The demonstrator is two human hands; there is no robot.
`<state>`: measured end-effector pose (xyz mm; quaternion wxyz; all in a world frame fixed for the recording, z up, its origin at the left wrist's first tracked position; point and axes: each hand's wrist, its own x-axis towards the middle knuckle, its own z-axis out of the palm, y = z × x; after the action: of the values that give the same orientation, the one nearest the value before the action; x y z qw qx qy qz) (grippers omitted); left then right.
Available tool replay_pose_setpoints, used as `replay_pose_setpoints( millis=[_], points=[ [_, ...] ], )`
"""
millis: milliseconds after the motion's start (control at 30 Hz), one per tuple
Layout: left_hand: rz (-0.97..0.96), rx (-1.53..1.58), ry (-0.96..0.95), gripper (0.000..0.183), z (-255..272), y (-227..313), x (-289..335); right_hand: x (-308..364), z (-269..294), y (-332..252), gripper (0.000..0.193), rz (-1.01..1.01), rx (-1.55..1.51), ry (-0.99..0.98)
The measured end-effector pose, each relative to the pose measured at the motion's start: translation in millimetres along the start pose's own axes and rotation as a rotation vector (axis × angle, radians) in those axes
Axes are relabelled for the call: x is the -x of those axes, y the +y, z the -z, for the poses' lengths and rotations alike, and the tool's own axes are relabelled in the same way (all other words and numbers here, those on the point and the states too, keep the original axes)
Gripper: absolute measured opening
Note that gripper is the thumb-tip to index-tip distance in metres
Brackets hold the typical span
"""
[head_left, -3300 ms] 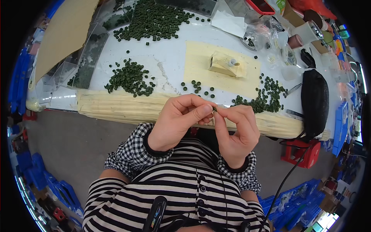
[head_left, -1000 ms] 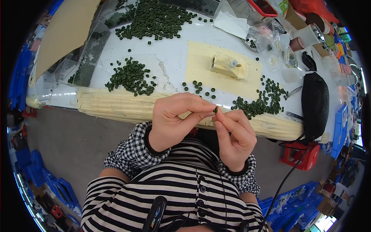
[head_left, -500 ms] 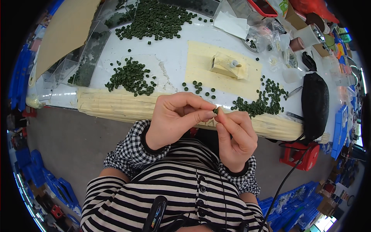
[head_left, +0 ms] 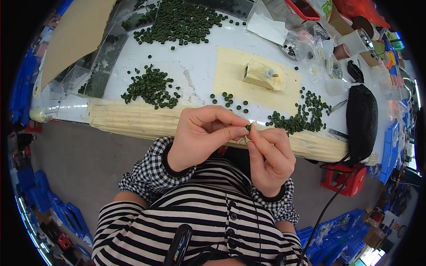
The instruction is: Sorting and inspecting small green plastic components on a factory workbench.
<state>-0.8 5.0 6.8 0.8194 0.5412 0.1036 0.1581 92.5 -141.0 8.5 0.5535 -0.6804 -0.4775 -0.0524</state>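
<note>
Head view. All positions are taken from the cream-wrapped block (head_left: 262, 75) on the white table (head_left: 199, 62). From where I stand, the small green piece (head_left: 248, 127) is on the person's side of the block, raised at fingertip height near the padded edge (head_left: 128, 120).

Left hand (head_left: 195, 137): thumb and forefinger are closed on the piece in a pinch. Right hand (head_left: 274, 155): fingers curled, forefinger tip meeting the piece from the other side; I cannot tell whether the right hand grips it or only touches it.

Stock: one green pile (head_left: 151, 91) lies left of the block, a larger pile (head_left: 179, 24) lies beyond it to the left, and a spread of pieces (head_left: 306, 115) lies to its right, toward the person.

Working notes, as I judge them: hold the piece by its rim with the left fingertips, leaving one face exposed. Apply light, even pressure with the right forefinger; a rounded piece this small could slip sideways. Rest both wrists if the fingers tremble. Work close to the padded edge, so a dropped piece is easier to recover.
</note>
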Motion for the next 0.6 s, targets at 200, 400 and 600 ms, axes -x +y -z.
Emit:
replay_pose_setpoints(
  millis=[200, 400, 600],
  points=[
    [0.026, 0.027, 0.004, 0.016, 0.2, 0.7, 0.3, -2.4, 1.6, 1.3, 0.036, 0.026, 0.013, -0.032],
    [0.022, 0.041, -0.006, 0.015, 1.5, -0.4, -0.5, -1.4, 0.8, 2.5, 0.035, 0.03, -0.006, -0.03],
    [0.029, 0.025, -0.007, 0.015, 1.6, 0.6, -0.8, -0.8, 0.0, 3.8, 0.034, 0.031, -0.018, -0.024]
  ],
)
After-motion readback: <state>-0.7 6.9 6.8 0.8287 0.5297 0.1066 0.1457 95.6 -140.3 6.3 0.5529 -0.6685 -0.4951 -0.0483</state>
